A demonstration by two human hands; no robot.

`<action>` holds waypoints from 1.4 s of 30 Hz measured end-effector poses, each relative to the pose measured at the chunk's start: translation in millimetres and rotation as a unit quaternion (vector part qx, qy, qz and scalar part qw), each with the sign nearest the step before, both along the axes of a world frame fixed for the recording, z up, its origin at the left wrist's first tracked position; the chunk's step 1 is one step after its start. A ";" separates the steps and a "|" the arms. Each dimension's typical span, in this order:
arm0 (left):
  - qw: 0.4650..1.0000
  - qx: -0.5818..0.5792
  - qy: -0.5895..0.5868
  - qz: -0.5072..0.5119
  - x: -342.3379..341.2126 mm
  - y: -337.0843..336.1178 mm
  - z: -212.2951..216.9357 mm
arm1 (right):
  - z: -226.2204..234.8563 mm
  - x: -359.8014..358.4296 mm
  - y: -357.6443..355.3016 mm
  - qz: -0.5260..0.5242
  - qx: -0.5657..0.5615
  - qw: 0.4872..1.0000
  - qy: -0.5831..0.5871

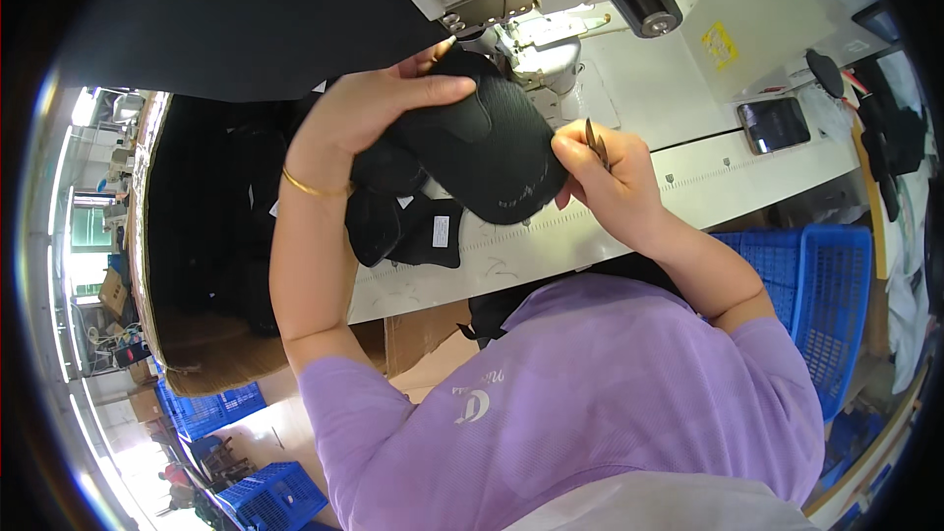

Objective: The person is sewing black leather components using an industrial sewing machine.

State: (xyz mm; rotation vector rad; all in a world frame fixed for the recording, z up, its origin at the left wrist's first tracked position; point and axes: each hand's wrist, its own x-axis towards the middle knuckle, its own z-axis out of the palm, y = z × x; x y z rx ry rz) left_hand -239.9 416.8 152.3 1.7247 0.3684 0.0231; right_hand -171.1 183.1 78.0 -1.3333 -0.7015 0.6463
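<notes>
A black ribbed fabric piece (506, 152) with a rounded end, shaped like a shoe upper, is held up in front of the sewing machine (551, 49). My left hand (379, 103) grips its upper left part, the thumb lying on top. At the right edge of the piece, my right hand (615, 177) is closed, thumb and fingers pinching there. Dark pointed blades, like thread snips (597, 146), stick up out of that same hand. Below the held piece, more black pieces (379, 226) lie on the white table (492, 265), one bearing a white label (441, 231).
A phone (774, 126) lies on the table at the right. Blue plastic crates stand at my right (836, 315) and on the floor at left (270, 497). A large box (216, 344) holding dark material is at the left. A black panel (246, 20) spans the upper left.
</notes>
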 end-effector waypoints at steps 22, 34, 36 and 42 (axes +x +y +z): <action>0.999 -0.026 -0.034 -0.009 27.3 33.0 -19.5 | 10.7 6.8 16.0 -0.048 0.022 0.997 -0.063; 0.950 0.268 -0.161 0.023 24.2 24.1 -39.5 | 5.8 3.1 18.1 -0.047 0.020 0.991 -0.124; 0.893 0.322 -0.291 0.116 -1.4 6.6 -42.0 | 2.6 5.8 17.7 -0.045 0.021 0.991 -0.122; 0.502 0.729 -0.465 -0.003 -23.3 -20.1 -63.1 | 9.4 -0.5 14.6 -0.038 0.014 0.994 -0.101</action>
